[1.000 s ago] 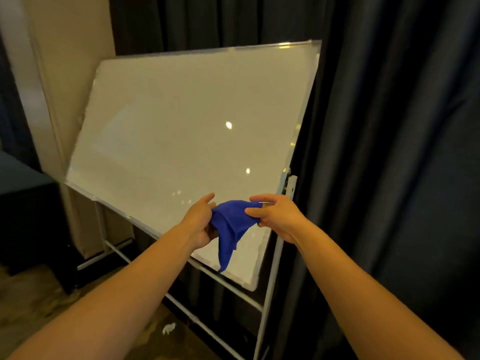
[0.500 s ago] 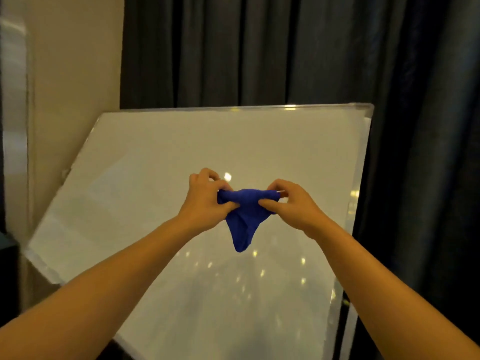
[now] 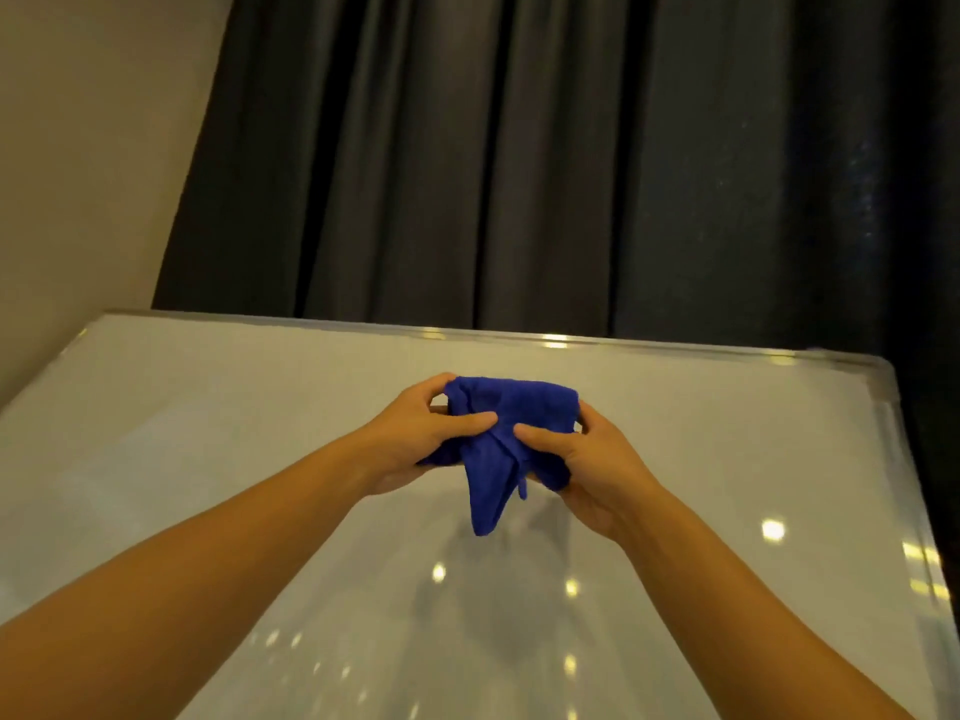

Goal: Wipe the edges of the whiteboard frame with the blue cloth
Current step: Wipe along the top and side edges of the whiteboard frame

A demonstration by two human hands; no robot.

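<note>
Two hands hold the blue cloth (image 3: 506,433) bunched between them, out in front of the whiteboard (image 3: 260,433) face; my left hand (image 3: 415,439) has its fingers (image 3: 470,419) curled over the cloth's left side with the thumb pressed on top, and my right hand (image 3: 587,459) has its fingers clamped on the right side. One loose tail hangs below both grips; I judge that tail the main risk, since it could drag across the board face or slip free if either hand lets go before the cloth is folded into a pad. The whiteboard frame (image 3: 571,341) runs just beyond my fingers along the top, and its right edge (image 3: 904,511) lies well off to the right; neither is touched yet. The board looks tilted, so a hard press on an edge might rock it; I cannot tell how firmly it is mounted.
</note>
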